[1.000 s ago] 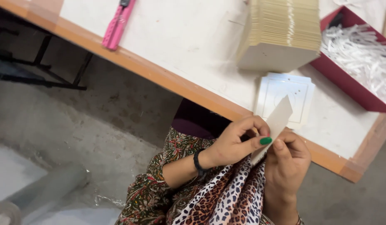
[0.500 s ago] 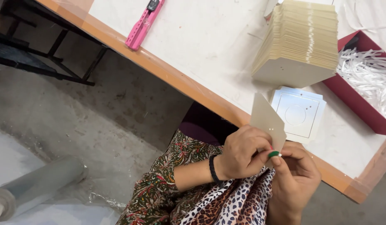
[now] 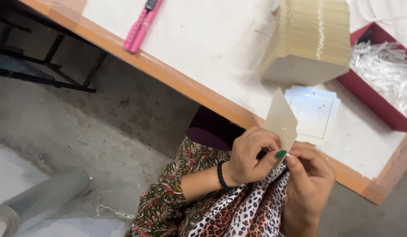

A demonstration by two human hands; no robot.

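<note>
A pale card (image 3: 281, 119) with small holes stands upright just off the table's front edge, above my lap. My left hand (image 3: 252, 154), with a green nail and a black wristband, pinches its lower edge. My right hand (image 3: 309, 175) meets it from the right, fingertips closed at the card's bottom corner. Leopard-print cloth (image 3: 252, 208) lies over my lap under both hands.
On the white table (image 3: 203, 48) lies a small pile of white cards (image 3: 312, 113), behind it a tall stack of cream cards (image 3: 311, 39). A red tray (image 3: 379, 105) of white strips stands at right. A pink tool (image 3: 141, 26) lies far left. Clear plastic roll (image 3: 41, 197) on the floor.
The card has swung from slanting to the right to standing upright in both hands, which stay together at its lower edge. The view has shifted a little.
</note>
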